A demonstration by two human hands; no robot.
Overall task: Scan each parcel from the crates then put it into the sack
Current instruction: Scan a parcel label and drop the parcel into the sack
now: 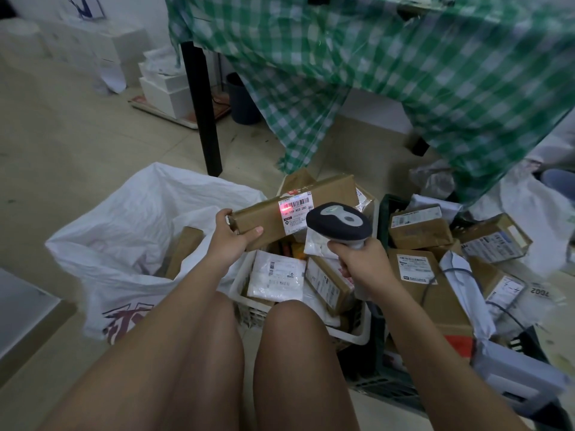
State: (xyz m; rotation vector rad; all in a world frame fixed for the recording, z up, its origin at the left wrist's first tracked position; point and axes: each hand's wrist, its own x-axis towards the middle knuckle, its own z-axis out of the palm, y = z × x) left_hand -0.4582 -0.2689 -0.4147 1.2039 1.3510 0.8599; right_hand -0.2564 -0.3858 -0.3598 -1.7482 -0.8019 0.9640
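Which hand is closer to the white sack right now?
Left. The left hand holds a brown box right beside the white sack; the right hand grips the scanner farther away, over the crate.

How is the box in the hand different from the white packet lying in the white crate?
The brown box is long, stiff cardboard; the white packet is a soft, flat plastic bag. The left hand holds the box up over the white crate, red scanner light on its label; the packet lies in the crate, untouched. Both carry printed white labels.
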